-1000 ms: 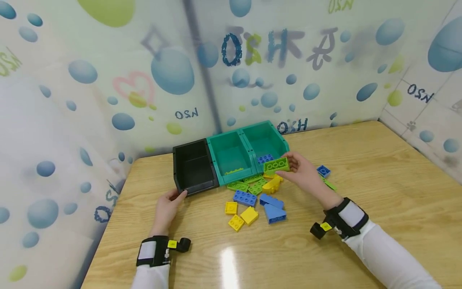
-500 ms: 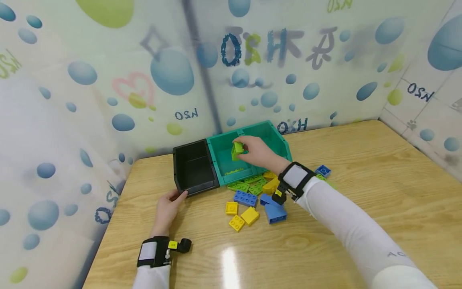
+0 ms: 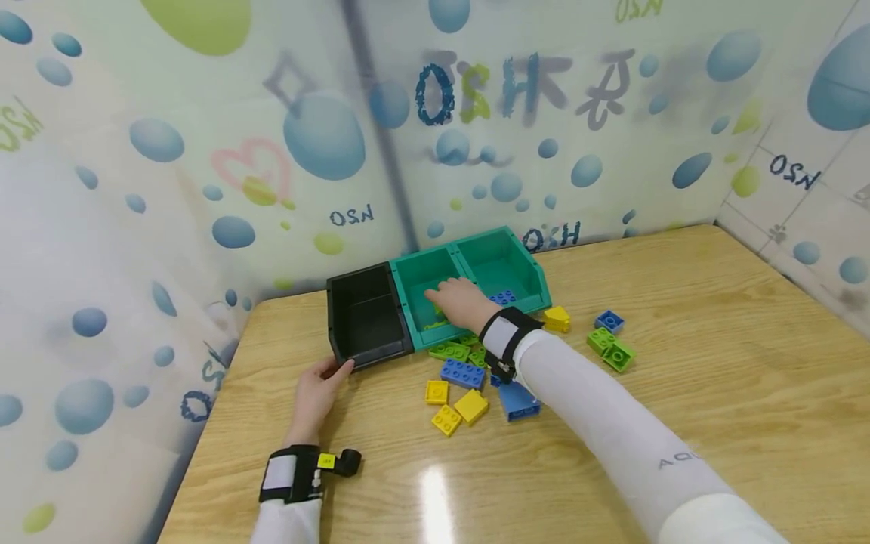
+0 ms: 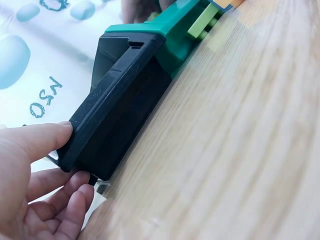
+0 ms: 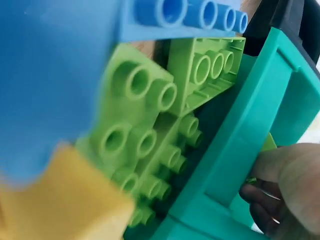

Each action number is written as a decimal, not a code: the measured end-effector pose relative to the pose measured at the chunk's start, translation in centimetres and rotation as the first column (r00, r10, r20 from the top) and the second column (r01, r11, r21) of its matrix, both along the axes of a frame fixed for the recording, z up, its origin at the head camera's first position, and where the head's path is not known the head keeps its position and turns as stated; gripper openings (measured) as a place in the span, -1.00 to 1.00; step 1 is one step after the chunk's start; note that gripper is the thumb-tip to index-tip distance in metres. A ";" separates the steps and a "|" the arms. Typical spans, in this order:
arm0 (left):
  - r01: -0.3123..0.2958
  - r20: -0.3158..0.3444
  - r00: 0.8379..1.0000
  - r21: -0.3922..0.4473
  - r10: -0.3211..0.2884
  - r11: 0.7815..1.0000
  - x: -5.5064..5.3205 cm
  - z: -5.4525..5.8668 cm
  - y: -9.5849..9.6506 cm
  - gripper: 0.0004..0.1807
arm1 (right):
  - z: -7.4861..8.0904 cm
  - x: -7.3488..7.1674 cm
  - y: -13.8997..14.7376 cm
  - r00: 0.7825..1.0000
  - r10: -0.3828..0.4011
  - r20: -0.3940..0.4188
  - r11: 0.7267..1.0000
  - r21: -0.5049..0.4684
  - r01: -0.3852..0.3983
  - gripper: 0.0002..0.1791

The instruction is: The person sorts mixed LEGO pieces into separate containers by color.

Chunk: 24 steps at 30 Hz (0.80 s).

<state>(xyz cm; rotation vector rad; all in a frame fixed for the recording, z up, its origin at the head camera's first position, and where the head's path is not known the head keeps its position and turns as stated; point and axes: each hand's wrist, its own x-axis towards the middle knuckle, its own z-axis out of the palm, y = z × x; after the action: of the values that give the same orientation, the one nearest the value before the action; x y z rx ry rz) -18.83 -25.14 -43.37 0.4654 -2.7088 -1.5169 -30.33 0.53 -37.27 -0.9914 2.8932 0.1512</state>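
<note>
My left hand (image 3: 316, 400) grips the near left corner of the black bin (image 4: 117, 100), thumb on the rim and fingers curled beneath. My right hand (image 3: 464, 304) is down inside the middle teal bin (image 3: 402, 295), its fingers pinching a green toy building brick (image 5: 270, 142) mostly hidden by the hand. A low green piece (image 3: 435, 326) lies at the front of that bin. Just outside its front wall, green bricks (image 3: 448, 350) sit in a cluster, seen close up in the right wrist view beside a blue brick (image 5: 170, 15).
The right teal bin (image 3: 540, 283) holds a blue brick (image 3: 503, 298). On the wooden table (image 3: 584, 483) lie yellow bricks (image 3: 471, 406), a blue block (image 3: 519, 400) partly under the right forearm, and a yellow piece (image 3: 557, 319). Further right are a small blue brick (image 3: 609, 321) and green bricks (image 3: 618, 355).
My right hand has carried the green brick left from beside the right teal bin, then lowered it into the middle one. The left hand stays on the black bin.
</note>
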 end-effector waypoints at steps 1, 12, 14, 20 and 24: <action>-0.004 -0.002 1.000 -0.007 0.004 1.000 0.0 0.0 0.0 -0.37 | -0.1 -0.1 -0.2 1.000 -0.006 0.007 1.000 0.004 0.006 -0.48; -0.016 0.005 1.000 0.035 0.015 0.999 -0.1 -0.3 -0.2 -0.40 | -0.4 -0.2 -1.2 0.996 -0.049 0.074 0.998 0.038 0.047 -0.58; -0.016 0.006 1.000 0.038 0.016 0.999 -0.1 -0.3 -0.2 -0.40 | -0.1 -0.1 -1.0 0.992 -0.041 0.117 0.999 0.006 0.041 -0.55; -0.019 0.019 1.000 0.038 0.019 0.999 -0.1 -0.1 -0.2 -0.37 | 1.9 0.2 0.7 0.955 0.028 0.294 0.953 -0.296 0.063 -0.53; -0.014 0.022 1.000 0.035 0.014 0.999 0.1 -0.1 -0.3 -0.36 | 3.3 1.3 2.8 0.930 0.074 0.361 0.858 -0.498 0.125 -0.58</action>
<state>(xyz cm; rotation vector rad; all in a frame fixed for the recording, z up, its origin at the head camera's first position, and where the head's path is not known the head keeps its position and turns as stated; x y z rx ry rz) -18.75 -25.45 -43.44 0.5039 -2.6934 -1.5677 -29.08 3.34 -33.99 -0.9100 2.6245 -0.7719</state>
